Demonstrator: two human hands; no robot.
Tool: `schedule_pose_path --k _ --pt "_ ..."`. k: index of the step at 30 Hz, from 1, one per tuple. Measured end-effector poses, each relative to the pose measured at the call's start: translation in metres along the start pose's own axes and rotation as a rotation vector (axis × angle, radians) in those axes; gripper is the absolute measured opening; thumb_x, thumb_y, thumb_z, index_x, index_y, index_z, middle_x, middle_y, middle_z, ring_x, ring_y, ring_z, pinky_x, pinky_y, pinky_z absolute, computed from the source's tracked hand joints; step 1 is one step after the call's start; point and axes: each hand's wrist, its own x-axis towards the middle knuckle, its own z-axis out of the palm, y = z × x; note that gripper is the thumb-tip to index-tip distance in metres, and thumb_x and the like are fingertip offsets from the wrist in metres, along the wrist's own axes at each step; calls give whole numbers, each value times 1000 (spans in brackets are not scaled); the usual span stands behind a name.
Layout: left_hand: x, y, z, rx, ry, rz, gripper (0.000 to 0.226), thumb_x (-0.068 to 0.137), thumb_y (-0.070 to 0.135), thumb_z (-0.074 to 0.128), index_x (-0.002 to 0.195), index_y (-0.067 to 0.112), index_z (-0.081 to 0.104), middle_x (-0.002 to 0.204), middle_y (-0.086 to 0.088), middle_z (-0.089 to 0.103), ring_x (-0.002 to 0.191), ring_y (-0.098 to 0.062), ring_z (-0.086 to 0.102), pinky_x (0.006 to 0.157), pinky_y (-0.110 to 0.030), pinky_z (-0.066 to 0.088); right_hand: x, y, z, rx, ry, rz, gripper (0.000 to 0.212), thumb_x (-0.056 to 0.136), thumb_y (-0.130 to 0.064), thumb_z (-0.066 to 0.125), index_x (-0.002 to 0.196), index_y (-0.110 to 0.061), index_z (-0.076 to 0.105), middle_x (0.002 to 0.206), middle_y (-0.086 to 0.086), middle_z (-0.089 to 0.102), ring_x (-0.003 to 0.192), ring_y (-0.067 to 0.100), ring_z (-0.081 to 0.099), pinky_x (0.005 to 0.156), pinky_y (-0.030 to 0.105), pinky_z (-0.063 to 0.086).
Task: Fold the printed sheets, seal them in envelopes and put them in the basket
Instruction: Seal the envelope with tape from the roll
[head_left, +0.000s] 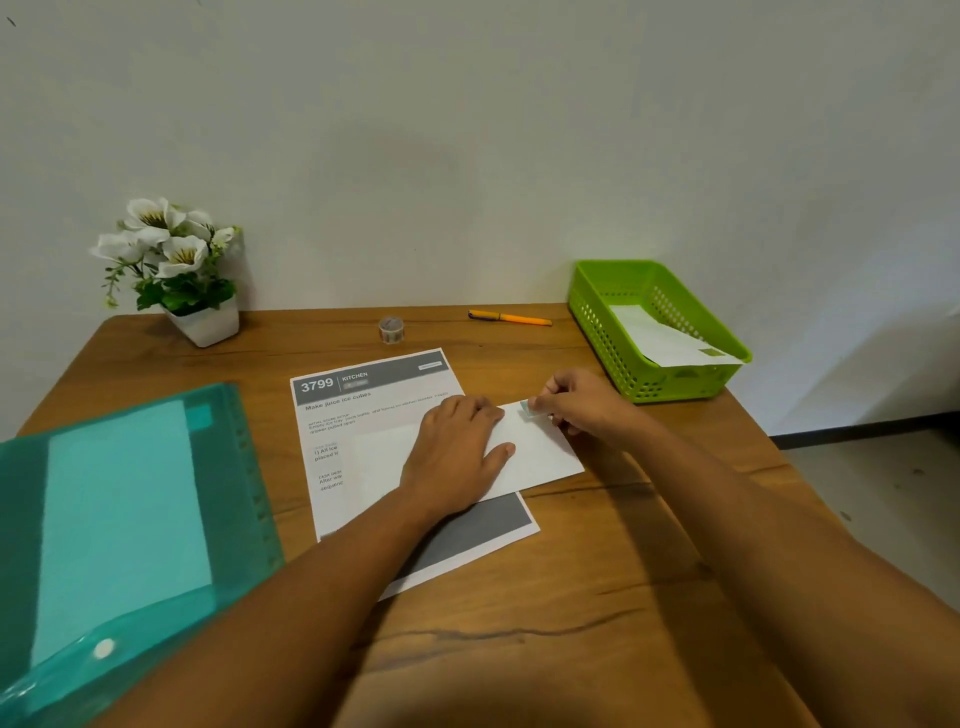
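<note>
Envelope (540, 452), handling: judging by its look, it is light, thin and pliant, and is likely sliding easily on the paper beneath. Flat pressure at mid-body is suiting it during sealing. A pinch on a long edge, clear of the tape, is looking safest for lifting.
Envelope, appearance: it is showing as a plain white rectangle, lying flat and slightly askew, with a small teal patch at its far edge.
Envelope, position: it is resting across the right part of the printed sheet (363, 410), its right end reaching onto the table (571, 597), near the basket but apart from it.
Tape piece (527, 408): it is sitting at the envelope's far edge, apparently being pressed down as the seal.
Left hand (457, 447): it is lying spread and flat, fingers straight, pinning the envelope down.
Right hand (582, 405): its curled fingertips are pinching the tape piece.
Printed sheet: it is lying unfolded, its grey header reading "3799 KITCHEN".
Basket (597, 322): green and perforated, it is already holding one taped envelope (665, 340).
Surroundings: a tape roll (391, 330) and an orange pen (511, 317) are lying beyond the sheet, with a teal folder (104, 519) and a potted flower (176, 270) standing to the left.
</note>
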Motion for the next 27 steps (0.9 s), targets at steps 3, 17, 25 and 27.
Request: schedule_pose_path --k 3,17,25,27 --pt "0 -1 -1 -7 -10 12 54 102 53 45 150 28 42 154 3 43 140 -20 34 115 -41 29 11 -4 6 -51 -39 -9 15 92 -22 74 89 -10 64 81 10 64 74 21 54 62 34 43" --pt "0 -2 4 72 -34 45 53 106 49 33 158 40 27 158 -3 36 144 -24 29 117 -45 26 28 -4 10 -178 -29 32 19 88 -28 78 88 -14 66 80 6 65 75 19 60 67 36 51" --pt "0 -4 7 96 -28 45 49 106 49 31 154 38 39 156 -2 38 142 -23 30 116 -44 26 26 -4 16 -279 35 44 27 88 -32 79 97 -9 69 96 13 73 88 26 67 71 39 53" --pt "0 -4 8 99 -27 40 49 106 49 32 153 37 41 156 -1 38 142 -23 31 116 -44 27 24 2 12 -196 79 84 29 85 -33 84 94 -13 64 93 9 72 86 24 67 69 39 56"
